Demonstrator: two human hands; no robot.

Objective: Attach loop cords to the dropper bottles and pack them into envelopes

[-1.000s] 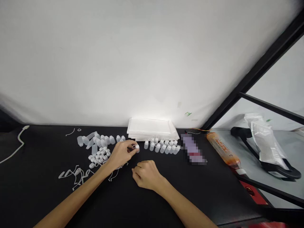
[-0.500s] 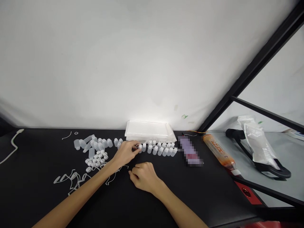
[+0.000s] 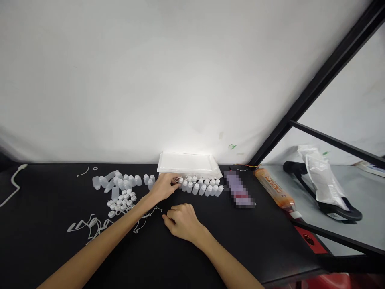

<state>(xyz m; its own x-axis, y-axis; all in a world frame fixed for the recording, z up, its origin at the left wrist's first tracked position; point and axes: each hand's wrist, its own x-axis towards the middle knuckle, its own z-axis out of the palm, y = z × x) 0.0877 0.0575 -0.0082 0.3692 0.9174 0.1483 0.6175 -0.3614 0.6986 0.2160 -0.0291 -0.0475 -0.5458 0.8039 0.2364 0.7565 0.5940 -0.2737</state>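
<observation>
In the head view, the left hand (image 3: 164, 188) pinches a small capped squeeze bottle (image 3: 181, 180) at the left end of the capped rows. It looks light, soft-walled and slightly slippery, best held beneath its cap. The right hand (image 3: 183, 221) is curled closed on the matte black tabletop (image 3: 240, 241). A pale wall (image 3: 135, 80) rises behind.

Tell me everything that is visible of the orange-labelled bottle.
The bottle lies on its side on the black table, beside the black frame, its white cap on and towards the near side. It looks like clear plastic, with a printed orange label. No hand touches it; whether the frame does, I cannot tell.
</observation>
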